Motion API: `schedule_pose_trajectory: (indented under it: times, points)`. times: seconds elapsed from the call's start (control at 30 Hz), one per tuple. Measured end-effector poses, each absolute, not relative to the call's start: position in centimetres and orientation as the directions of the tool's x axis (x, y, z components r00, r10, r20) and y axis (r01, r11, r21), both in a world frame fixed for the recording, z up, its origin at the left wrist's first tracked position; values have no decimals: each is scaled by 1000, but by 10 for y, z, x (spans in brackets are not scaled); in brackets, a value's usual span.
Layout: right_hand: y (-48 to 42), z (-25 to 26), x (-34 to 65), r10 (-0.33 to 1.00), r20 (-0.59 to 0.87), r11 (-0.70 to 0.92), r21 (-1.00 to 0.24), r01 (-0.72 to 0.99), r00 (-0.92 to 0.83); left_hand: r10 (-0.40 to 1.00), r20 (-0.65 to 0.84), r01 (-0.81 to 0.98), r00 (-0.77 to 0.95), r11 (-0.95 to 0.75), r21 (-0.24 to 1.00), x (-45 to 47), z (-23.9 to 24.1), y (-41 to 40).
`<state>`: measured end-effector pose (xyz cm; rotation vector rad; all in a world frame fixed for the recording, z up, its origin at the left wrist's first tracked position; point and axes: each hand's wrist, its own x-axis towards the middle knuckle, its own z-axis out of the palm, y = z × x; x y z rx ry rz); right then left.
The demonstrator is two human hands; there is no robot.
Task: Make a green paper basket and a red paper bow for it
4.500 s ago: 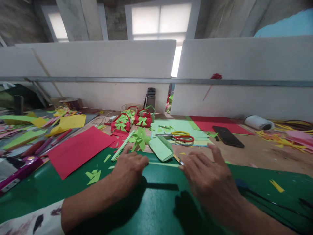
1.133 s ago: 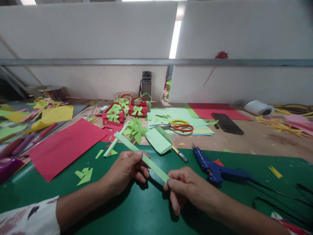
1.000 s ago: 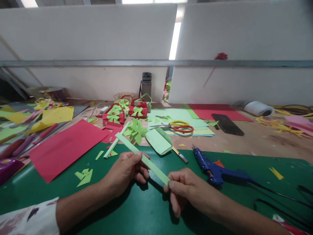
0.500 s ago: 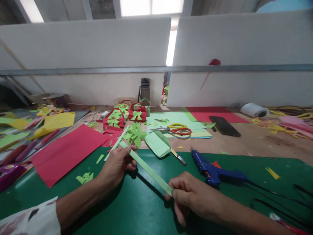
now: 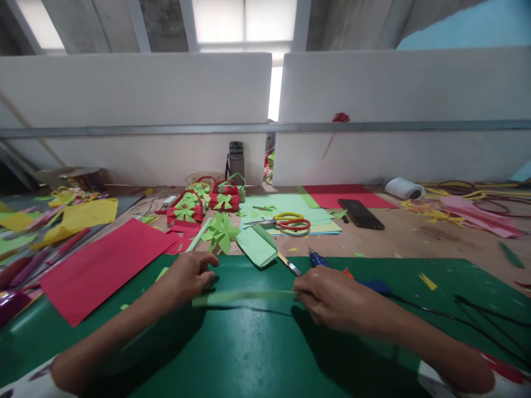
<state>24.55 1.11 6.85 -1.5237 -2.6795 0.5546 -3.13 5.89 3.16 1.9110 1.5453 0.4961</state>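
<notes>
A light green paper strip point(image 5: 249, 296) stretches sideways above the green mat, slightly blurred. My right hand point(image 5: 327, 296) pinches its right end. My left hand point(image 5: 191, 276) is just above and left of the strip's other end, with thumb and fingers apart and nothing visible between them. Beyond the hands lie a folded pale green paper piece point(image 5: 256, 247), a cutter knife point(image 5: 290, 265) and cut green paper leaves point(image 5: 222, 232). Another pale green strip point(image 5: 199, 235) rests past my left hand. My right hand partly hides a blue glue gun point(image 5: 317, 260).
A green mat point(image 5: 249, 354) covers the near table. Red paper point(image 5: 110, 271) lies left. Scissors point(image 5: 290, 221) rest on pale green sheets, near a phone point(image 5: 360, 214). Small red paper baskets point(image 5: 185, 213) and a bottle point(image 5: 236, 160) stand at the back. A cord point(image 5: 435, 312) runs right.
My left hand has let go of the strip's end. My right hand has moved up and right, and the strip has swung from slanting to nearly level. The camera view has shifted.
</notes>
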Motion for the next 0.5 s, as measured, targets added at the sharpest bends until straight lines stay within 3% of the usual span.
schedule_pose_trajectory:
  times: [0.17, 0.27, 0.37, 0.5]
  points:
    - [12, 69, 244, 893, -127, 415, -134, 900, -431, 935, 175, 870, 310, -353, 345, -35, 35, 52]
    - [14, 68, 241, 953, -16, 300, -66, 952, -301, 899, 184, 879, 398, -431, 205, -23, 42, 50]
    - [23, 68, 240, 963, 91, 262, -77, 962, -255, 851, 180, 846, 493, -517, 128, -3, 47, 55]
    - [44, 67, 240, 959, 146, 265, -142, 954, -245, 779, 190, 774, 598, -622, 117, 22, 41, 64]
